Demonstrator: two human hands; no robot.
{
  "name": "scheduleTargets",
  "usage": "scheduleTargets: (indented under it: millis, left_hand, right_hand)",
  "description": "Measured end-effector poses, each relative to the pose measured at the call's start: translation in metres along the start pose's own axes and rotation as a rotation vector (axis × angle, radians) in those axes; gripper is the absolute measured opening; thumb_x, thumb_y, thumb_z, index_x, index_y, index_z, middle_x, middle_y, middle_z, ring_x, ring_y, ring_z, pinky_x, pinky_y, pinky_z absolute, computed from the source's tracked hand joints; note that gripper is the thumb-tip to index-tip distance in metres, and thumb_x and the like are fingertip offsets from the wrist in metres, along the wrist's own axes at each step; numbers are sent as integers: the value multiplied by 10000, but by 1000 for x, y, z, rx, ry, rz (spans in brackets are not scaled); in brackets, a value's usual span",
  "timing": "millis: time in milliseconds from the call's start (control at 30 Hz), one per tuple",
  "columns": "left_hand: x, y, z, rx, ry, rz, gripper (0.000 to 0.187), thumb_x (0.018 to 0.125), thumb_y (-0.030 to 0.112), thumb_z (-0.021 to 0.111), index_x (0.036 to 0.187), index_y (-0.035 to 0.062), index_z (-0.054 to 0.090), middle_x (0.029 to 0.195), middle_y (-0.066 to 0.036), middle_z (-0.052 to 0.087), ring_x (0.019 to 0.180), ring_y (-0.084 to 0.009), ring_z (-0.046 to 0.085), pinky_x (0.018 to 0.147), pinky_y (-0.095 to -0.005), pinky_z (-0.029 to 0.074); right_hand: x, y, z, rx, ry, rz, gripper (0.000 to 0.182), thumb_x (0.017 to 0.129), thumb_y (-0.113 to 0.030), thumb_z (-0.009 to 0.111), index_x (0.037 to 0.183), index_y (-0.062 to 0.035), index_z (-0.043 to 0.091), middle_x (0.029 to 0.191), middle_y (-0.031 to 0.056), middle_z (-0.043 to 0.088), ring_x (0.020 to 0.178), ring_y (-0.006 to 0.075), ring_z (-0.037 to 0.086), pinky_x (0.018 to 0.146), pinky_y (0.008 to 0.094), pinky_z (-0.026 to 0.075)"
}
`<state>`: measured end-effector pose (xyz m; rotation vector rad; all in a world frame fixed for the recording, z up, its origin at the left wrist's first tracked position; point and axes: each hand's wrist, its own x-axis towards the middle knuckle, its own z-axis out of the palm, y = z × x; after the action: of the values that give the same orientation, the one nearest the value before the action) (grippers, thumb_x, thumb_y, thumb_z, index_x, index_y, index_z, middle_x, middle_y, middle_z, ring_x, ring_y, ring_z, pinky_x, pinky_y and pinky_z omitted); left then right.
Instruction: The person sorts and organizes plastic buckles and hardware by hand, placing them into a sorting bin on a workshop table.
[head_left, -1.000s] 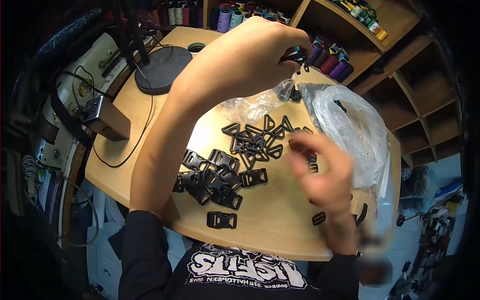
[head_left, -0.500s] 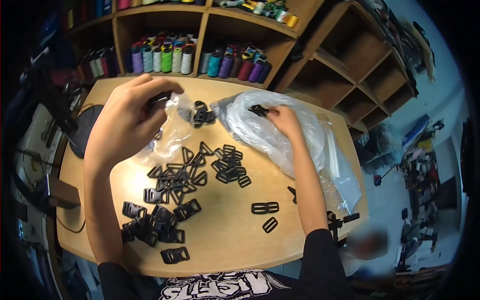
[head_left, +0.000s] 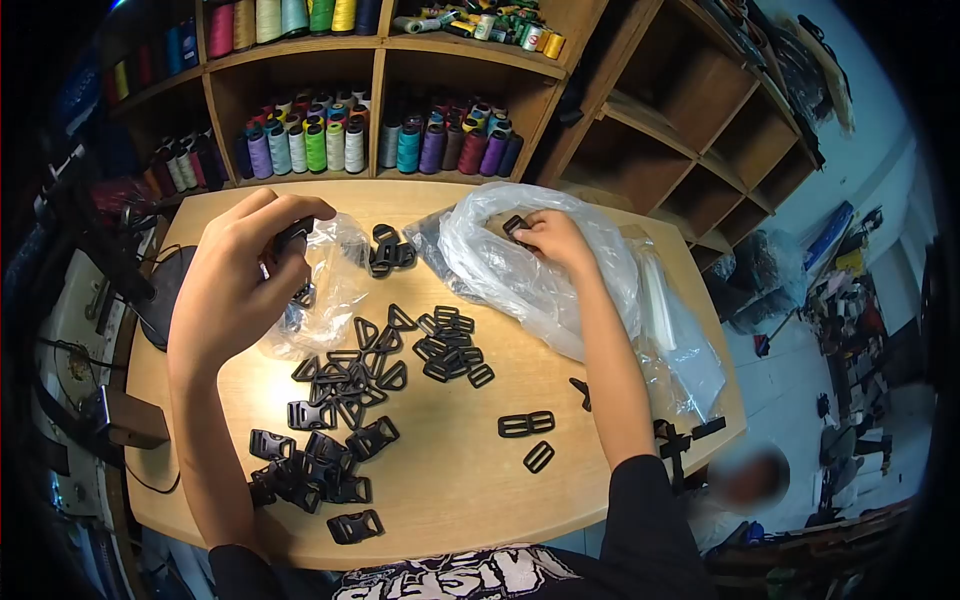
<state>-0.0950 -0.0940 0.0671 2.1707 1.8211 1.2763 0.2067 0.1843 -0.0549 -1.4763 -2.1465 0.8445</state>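
Observation:
My left hand point(head_left: 235, 275) is closed in a pinch on a black plastic buckle point(head_left: 294, 234), above a small clear plastic bag point(head_left: 335, 262). Part of that buckle is hidden by my fingers. Over the large translucent bag point(head_left: 480, 225), my right hand point(head_left: 552, 238) pinches another black buckle point(head_left: 515, 227) between thumb and fingers. Between the two bags lie a few black buckles point(head_left: 389, 250). Below them on the table are a heap of black triangular rings point(head_left: 350, 372), a cluster of strap sliders point(head_left: 450, 345) and a pile of side-release buckles point(head_left: 322, 462).
Joined sliders point(head_left: 526, 424) and a single slider point(head_left: 539, 457) lie on the wooden table point(head_left: 450, 500) near my right forearm. Shelves with thread cones point(head_left: 350, 145) stand behind it. A dark round base point(head_left: 170, 298) and a small box point(head_left: 133, 415) sit at the left edge.
The view has shifted, so the shelves and table sit lower. Both hands still hold their buckles, and the one in my right hand has turned more upright.

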Motion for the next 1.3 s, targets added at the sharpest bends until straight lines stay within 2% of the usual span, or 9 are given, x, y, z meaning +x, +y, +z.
scheduleTargets:
  millis: [100,333,433,467,633,733,867,1033,1300]
  left_hand:
    - [1,-3,0,-18,4,4,303,761,-43,565,1044,11,657,783,-114,544,626,-201,528,607,-310,442]
    - [0,-26,-2,133,58,185,269,796,-15,585,1058,-11,644,847,-131,605,660,-219,579,619,-317,483]
    - [-3,-24,-3,136,115,184,264,803,15,603,1059,3,662,831,-141,623,652,-224,604,628,-326,498]
    - [-3,-23,-4,147,120,191,259,805,21,603,1056,3,666,827,-140,625,652,-224,608,631,-324,503]
    - [-3,-22,-3,161,108,201,240,809,40,613,1037,-1,676,809,-142,624,652,-232,616,631,-328,510]
    - [-3,-24,-1,155,149,257,232,802,42,623,1024,-3,677,793,-143,615,651,-251,612,623,-341,502]
    - [-4,-24,-3,183,165,253,234,792,40,628,1016,-11,672,775,-148,602,650,-271,606,614,-349,490]
    - [-4,-24,-5,169,184,273,258,776,41,635,1025,-22,662,762,-156,596,651,-285,602,609,-352,483]
    - [-3,-26,-2,156,188,295,266,776,53,648,1032,-14,668,762,-151,599,637,-277,600,604,-349,483]
  right_hand:
    - [-37,-24,-20,332,-92,97,312,869,-185,724,1103,12,662,913,65,690,796,143,680,584,220,521]
    - [-134,-110,20,907,-541,-107,332,977,-195,560,1210,20,465,964,188,676,753,243,711,545,277,583]
    - [-182,-140,69,277,-618,-276,284,894,-106,653,1111,22,521,906,166,710,746,230,710,569,308,549]
    - [-197,-141,91,164,-469,-602,235,868,-116,681,1036,11,576,917,170,713,761,248,715,626,339,559]
    - [-242,-151,158,-168,-425,-861,232,803,-139,722,958,-9,609,869,110,668,771,268,682,687,351,567]
    - [-249,-149,181,-279,-129,-1198,247,843,-204,677,991,-19,608,1015,91,637,888,220,648,740,344,548]
    - [-249,-155,180,-177,-189,-1170,233,851,-187,649,1000,-16,593,1016,125,634,929,263,639,800,349,535]
    - [-220,-142,165,-123,-204,-844,349,845,-190,689,1172,-97,606,1153,109,583,1066,303,570,887,416,502]
    - [-171,-146,172,-180,-214,-959,424,855,-188,679,1275,-185,615,1263,165,504,1169,362,502,1014,441,428]
